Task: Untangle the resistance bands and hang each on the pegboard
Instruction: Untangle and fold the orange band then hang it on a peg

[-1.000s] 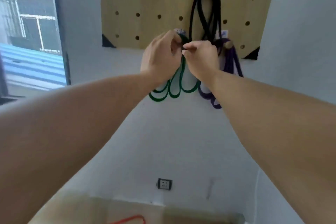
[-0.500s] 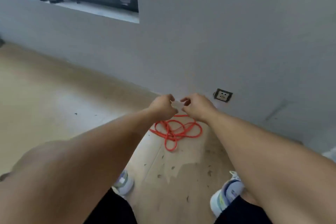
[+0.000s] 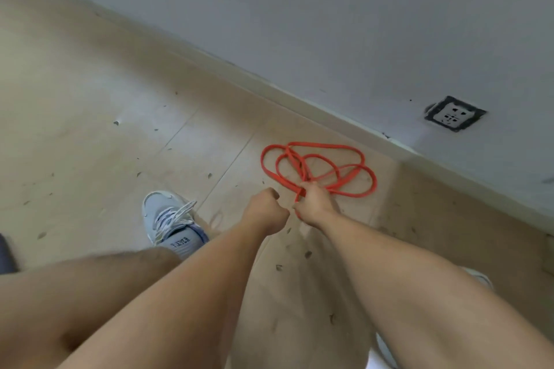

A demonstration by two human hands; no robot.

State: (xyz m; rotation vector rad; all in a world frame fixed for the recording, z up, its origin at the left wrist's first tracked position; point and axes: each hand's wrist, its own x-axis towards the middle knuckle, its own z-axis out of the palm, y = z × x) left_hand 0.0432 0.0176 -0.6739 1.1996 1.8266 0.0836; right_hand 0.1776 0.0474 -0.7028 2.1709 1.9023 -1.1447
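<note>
Nearest the camera, both bare forearms reached down and forward over the floor [image 3: 90, 105], with a knee low at left and a shoe [image 3: 168, 219] planted just left of the arms. Left hand [image 3: 267, 211] was curled into a loose fist, nothing visibly in it, close beside the right hand but apart from the band. Right hand [image 3: 314, 204] was closed around a gathered bunch of strands of the red band [image 3: 329, 165], pinched where several loops crossed; a short bit of red showed below the fingers too. Beyond the hand the rest of the band lay on the floor in overlapping loops, at least three or four, crossing each other near the grip and fanning toward the wall [image 3: 329, 24]. An outlet [image 3: 454, 114] sat low on the wall, further right. Pegboard not in view. Judgement: the band looked flat, thin, soft and light, limp under its own weight, rubbery rather than slick, so it should lift easily but drag its loops along and stay snarled if hauled from the crossing. Better hold would probably be a single strand at the outer loop on the far right, free hand taking a second strand, then spreading apart to let the crossings drop out. Whether any true knot existed could not be told from here. Stretch would likely tighten crossings, so gentle pulls.
</note>
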